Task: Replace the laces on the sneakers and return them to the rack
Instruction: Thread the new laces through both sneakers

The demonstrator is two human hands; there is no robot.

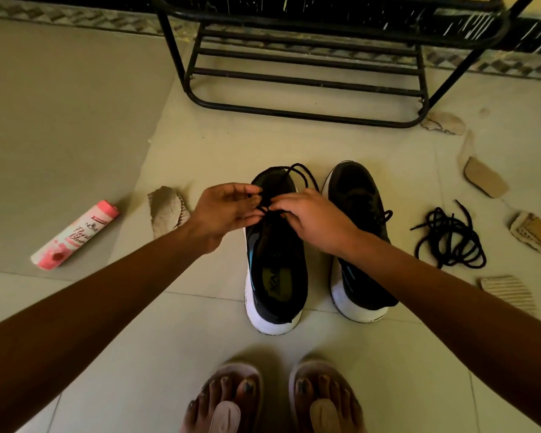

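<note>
Two black sneakers with white soles stand side by side on the tiled floor, toes pointing away from me. Over the left sneaker [275, 270] my left hand [222, 210] pinches a black lace [303, 173] between thumb and fingers. My right hand [313, 217] pinches the same lace close by, above the eyelets. A loop of that lace arcs past the toe. The right sneaker [356, 195] is laced, and my right wrist crosses over it. A loose bundle of black laces [450, 235] lies on the floor to the right. The black metal shoe rack [306, 79] stands beyond the sneakers.
A pink and white bottle [75, 235] lies on the floor at the left. Torn cardboard scraps [167, 210] lie left of the sneakers, and more cardboard pieces [484, 179] are scattered at the right. My sandalled feet [272, 398] are at the bottom edge.
</note>
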